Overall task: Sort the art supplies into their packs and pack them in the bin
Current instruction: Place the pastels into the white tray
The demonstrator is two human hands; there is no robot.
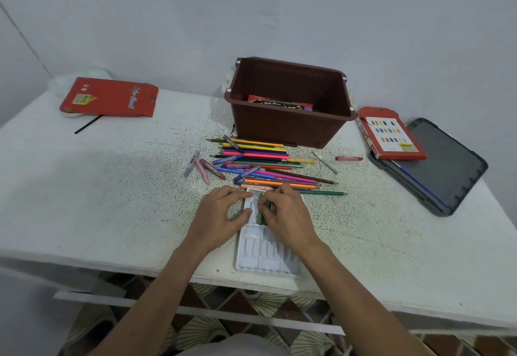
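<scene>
Your right hand [285, 213] has its fingers curled down and pinches a dark green crayon [261, 211]. Your left hand [221, 215] is curled too, with fingertips and thumb gripping the far left edge of the white moulded plastic tray [265, 256], though blur there keeps me from saying how firmly.

The crayon lies between your two hands, over the far end of the tray. It touches the right hand's fingertips and sits just beside the left thumb.

The coming move turns on alignment. The crayon's long axis runs near to far, the same way as the tray's slots, which show as parallel grooves in the bare near half. So I judge it needs only pressing straight down into its slot, with no turning. The right hand is the one on the crayon; the left is on the tray's rim and steadies it.

The tray sits at the near edge of the speckled white table [112, 187], its long side running away from you. Nearly all its slots look unfilled, so I take the crayon sorting to be at an early stage.

The other crayons lie beyond your hands in the heap of coloured pencils and crayons [265, 165]. Most of them lie left to right, so each would need turning to match the grooves. Beyond the heap stands the brown plastic bin [291, 131], already holding one printed pack [279, 105].
</scene>
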